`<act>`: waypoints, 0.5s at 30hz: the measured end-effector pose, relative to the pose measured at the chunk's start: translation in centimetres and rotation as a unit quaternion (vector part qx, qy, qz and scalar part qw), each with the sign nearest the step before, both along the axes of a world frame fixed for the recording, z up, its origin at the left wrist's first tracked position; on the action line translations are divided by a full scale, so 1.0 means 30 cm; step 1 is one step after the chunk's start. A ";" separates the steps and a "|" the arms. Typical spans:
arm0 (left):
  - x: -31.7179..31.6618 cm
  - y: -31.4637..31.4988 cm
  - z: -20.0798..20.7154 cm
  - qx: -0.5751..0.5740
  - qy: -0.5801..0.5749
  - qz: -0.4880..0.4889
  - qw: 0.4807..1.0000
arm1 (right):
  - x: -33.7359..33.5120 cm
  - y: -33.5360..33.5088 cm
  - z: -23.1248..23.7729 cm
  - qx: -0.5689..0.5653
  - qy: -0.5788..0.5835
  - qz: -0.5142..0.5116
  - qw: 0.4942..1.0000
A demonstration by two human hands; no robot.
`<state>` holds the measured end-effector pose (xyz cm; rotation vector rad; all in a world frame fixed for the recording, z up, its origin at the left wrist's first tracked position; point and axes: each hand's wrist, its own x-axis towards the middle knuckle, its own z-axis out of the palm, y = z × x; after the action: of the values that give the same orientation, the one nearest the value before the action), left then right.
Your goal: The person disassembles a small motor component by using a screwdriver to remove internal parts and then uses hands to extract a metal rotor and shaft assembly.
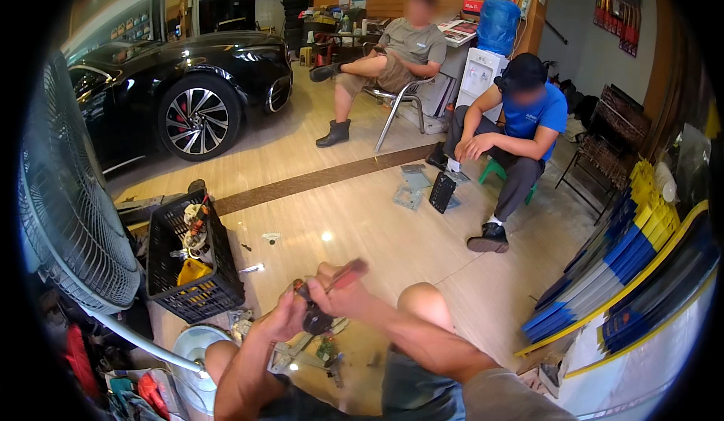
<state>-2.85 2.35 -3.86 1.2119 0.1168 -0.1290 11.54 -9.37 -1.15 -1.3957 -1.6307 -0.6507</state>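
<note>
My left hand is closed round a small dark rounded part, with a spot of orange near its top. Close against it, my right hand grips a tool with a reddish handle. That handle is smeared by motion and its tip is hidden, so I cannot tell what kind of tool it is. Both hands meet above my lap. Below them, metal pieces and small parts lie on the floor between my legs.
A black plastic crate with tools and a standing fan are on the left. Ahead, a person in blue sits by metal plates; another person sits farther back. A black car stands far left, boxed goods at right.
</note>
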 end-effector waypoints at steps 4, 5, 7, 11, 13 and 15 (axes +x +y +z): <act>-0.016 0.002 -0.050 -0.031 0.038 -0.003 0.999 | -0.010 -0.003 -0.027 -0.005 0.018 0.023 1.000; -0.009 0.001 -0.061 -0.052 0.025 -0.009 0.998 | -0.002 -0.002 -0.029 0.005 0.032 0.039 0.999; -0.018 0.002 -0.059 -0.057 0.023 -0.006 0.998 | -0.003 -0.008 -0.034 -0.007 0.060 0.057 0.997; -0.049 0.053 -0.131 -0.081 0.004 -0.041 0.996 | -0.012 -0.007 -0.022 -0.001 0.076 0.131 0.989; -0.059 0.061 -0.164 -0.122 -0.071 -0.123 0.982 | -0.028 -0.011 -0.034 -0.007 0.085 0.178 0.980; -0.078 0.040 -0.137 -0.094 -0.021 -0.094 0.991 | -0.044 -0.019 -0.041 0.000 0.050 0.183 0.982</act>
<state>-5.18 3.56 -7.98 1.0349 -0.0469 -0.2735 10.21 -9.94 -2.38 -1.0694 -1.7450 -0.3579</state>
